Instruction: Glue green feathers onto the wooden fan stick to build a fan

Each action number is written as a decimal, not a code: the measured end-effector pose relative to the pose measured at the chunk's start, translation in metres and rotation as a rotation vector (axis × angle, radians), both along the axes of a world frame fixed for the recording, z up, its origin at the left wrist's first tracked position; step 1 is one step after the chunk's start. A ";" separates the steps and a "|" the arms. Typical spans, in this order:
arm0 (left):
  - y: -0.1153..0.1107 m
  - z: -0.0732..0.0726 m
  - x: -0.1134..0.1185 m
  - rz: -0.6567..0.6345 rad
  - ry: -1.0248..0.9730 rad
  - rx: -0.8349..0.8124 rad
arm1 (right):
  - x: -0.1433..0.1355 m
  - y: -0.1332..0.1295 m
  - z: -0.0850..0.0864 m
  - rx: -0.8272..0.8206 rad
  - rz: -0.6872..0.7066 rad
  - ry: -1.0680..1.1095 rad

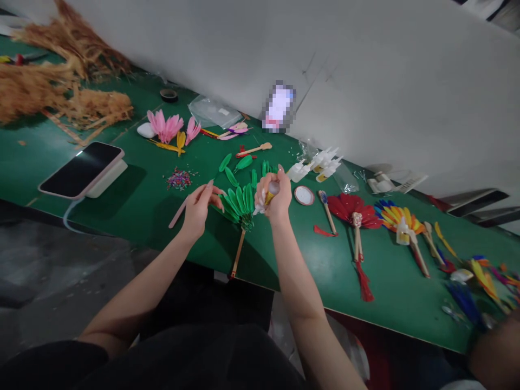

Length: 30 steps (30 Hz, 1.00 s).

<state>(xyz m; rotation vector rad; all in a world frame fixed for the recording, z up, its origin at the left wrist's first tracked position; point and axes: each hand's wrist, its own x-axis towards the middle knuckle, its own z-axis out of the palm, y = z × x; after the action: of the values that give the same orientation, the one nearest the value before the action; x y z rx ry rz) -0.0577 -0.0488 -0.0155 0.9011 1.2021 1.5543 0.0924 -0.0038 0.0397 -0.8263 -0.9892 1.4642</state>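
A fan of green feathers (242,199) on a wooden handle (238,253) lies between my hands, with small dark glittery bits at its base. My right hand (278,197) is wrapped round a small glue bottle (271,192), its nozzle tilted down beside the feather base. Left of the fan, my left hand (197,208) has its fingers bent together. A thin pink stick (177,213), possibly tweezers, sticks out behind that hand; its other end is hidden by the fingers. Loose green feathers (231,176) lie just beyond the fan.
Colourful sequins (179,179), pink feathers (166,127) and a phone (83,169) lie to the left. White glue bottles (325,162), a round lid (304,195), a red feather fan (354,211) and a yellow-orange one (396,216) are on the right. Brown fibre (77,70) is piled far left.
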 end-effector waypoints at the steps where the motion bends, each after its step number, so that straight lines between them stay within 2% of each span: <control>1: 0.001 -0.001 0.000 0.001 0.000 0.001 | 0.000 0.001 0.000 0.000 -0.001 -0.011; 9: 0.004 -0.003 0.001 0.018 0.027 -0.007 | -0.001 0.005 0.001 -0.050 0.019 -0.004; 15: 0.004 -0.004 0.001 0.007 0.017 0.009 | -0.001 0.006 -0.002 -0.021 0.031 0.012; 22: 0.004 -0.002 0.002 0.021 0.006 0.001 | 0.000 0.007 0.004 -0.027 0.004 -0.028; 30: 0.004 -0.003 0.001 0.016 -0.022 0.009 | 0.000 0.004 0.005 0.012 0.039 -0.006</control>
<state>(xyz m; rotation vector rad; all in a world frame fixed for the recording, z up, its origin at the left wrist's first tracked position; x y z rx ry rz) -0.0563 -0.0450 -0.0180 0.8805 1.1904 1.5795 0.0925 0.0001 0.0446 -0.8069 -1.0231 1.4883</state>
